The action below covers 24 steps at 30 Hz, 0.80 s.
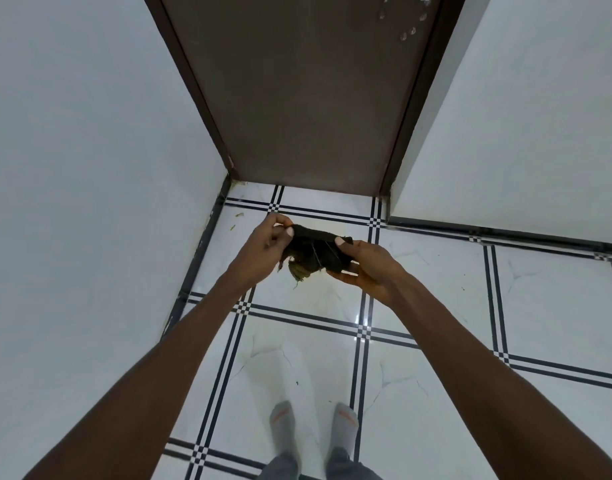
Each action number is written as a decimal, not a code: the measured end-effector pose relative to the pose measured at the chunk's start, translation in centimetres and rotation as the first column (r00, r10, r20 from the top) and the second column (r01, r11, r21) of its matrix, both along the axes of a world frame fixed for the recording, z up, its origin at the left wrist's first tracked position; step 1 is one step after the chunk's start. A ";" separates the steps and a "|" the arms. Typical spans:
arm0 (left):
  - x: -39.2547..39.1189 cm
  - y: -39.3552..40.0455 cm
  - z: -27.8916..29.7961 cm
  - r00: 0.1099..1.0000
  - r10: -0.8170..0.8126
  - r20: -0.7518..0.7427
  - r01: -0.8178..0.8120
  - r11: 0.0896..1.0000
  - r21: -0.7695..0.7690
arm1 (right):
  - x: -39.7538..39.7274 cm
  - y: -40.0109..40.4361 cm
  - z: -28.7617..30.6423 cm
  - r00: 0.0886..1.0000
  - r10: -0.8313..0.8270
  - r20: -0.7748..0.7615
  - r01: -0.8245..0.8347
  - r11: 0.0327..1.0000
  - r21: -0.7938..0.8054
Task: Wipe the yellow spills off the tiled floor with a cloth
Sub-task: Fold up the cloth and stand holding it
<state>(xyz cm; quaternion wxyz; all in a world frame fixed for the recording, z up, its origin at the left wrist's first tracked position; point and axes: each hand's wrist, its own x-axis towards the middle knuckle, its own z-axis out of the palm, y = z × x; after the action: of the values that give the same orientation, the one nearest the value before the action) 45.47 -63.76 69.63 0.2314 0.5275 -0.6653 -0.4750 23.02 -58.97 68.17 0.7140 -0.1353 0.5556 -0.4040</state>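
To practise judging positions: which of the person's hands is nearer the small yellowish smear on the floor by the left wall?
Left. The left hand is just right of the smear; the right hand is farther right, across the cloth.

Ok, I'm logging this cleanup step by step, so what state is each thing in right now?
cloth: dark, bunched, held off the floor between both hands, with a yellowish stain on its lower edge.
left hand: grip shut on the cloth's left end.
right hand: grip shut on the cloth's right end.
tiled floor: glossy, with a faint yellow smear below the cloth and small bits near the left wall.
door: closed.
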 end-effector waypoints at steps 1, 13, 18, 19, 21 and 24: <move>-0.3 0.1 1.1 1.000 0.003 -0.031 -0.003 1.000 0.013 | -0.5 0.4 0.2 0.996 0.053 -0.069 -0.054 0.998 -0.021; -3.3 -1.1 10.4 0.977 -0.210 0.031 0.212 0.975 -0.070 | -1.9 0.8 5.5 0.693 0.316 -0.648 -0.629 0.705 -0.328; -2.5 -3.0 10.9 0.997 -0.077 0.030 0.079 0.995 -0.068 | -1.1 2.3 5.4 0.836 0.325 -0.443 -0.506 0.770 -0.389; -2.3 -3.4 10.6 0.998 -0.053 0.027 0.054 0.997 -0.049 | -0.8 2.6 5.4 0.853 0.323 -0.411 -0.485 0.783 -0.389; -2.1 -3.9 9.6 1.000 0.000 0.028 0.001 1.000 -0.016 | -0.2 2.9 5.5 0.899 0.303 -0.315 -0.413 0.823 -0.389; -1.7 -2.8 7.0 0.994 0.101 0.044 -0.101 0.995 -0.004 | 0.7 3.0 5.9 0.962 0.250 -0.111 -0.273 0.898 -0.344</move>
<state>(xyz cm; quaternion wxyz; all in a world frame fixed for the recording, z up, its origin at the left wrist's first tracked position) 43.79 -66.60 76.62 0.2407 0.5705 -0.6432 -0.4504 23.68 -55.92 74.10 0.7072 -0.3487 0.4725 -0.3938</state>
